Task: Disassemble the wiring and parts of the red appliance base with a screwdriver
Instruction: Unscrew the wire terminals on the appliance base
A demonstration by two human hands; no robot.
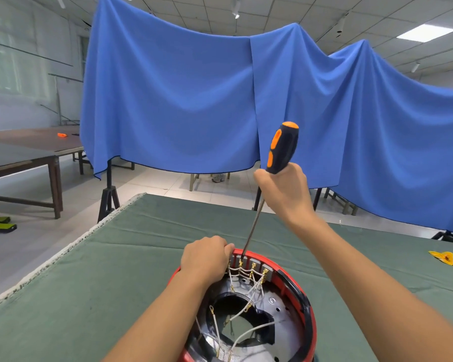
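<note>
Where the green-clothed table [94,291] meets the bottom edge of the view, the red appliance base [293,280] lies open with white wires [246,312] crossing its dark inside, and the left hand [204,259] curls over its far rim. The right hand [285,189] is wrapped round the black-and-orange screwdriver [281,148], its tip down at the gold terminals [251,265]. Beyond hangs a blue cloth [173,95].

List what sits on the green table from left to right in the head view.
Left hand gripping the red base's rim → screwdriver tip at the terminals → right hand on the handle → yellow scrap.
</note>
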